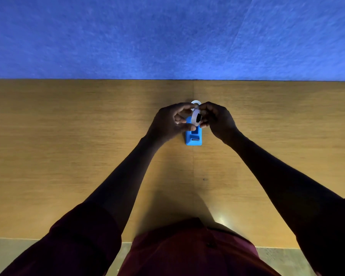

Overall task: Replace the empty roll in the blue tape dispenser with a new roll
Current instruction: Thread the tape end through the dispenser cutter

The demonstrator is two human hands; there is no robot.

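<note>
While both hands work above the wooden table (68, 156), a tape roll hangs between them.
Left hand (168, 122) and right hand (217, 121) pinch the tape roll (196, 117) just over the blue dispenser (193, 138); a white ring (195, 102) lies behind.

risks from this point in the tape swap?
1. Both hands, left hand and right hand, pinch the tape roll above the blue dispenser; nothing braces the dispenser, so pushing the roll in may slide or tip it.
2. A second white ring lies on the table just behind the hands; a knuckle could knock it away.
</note>
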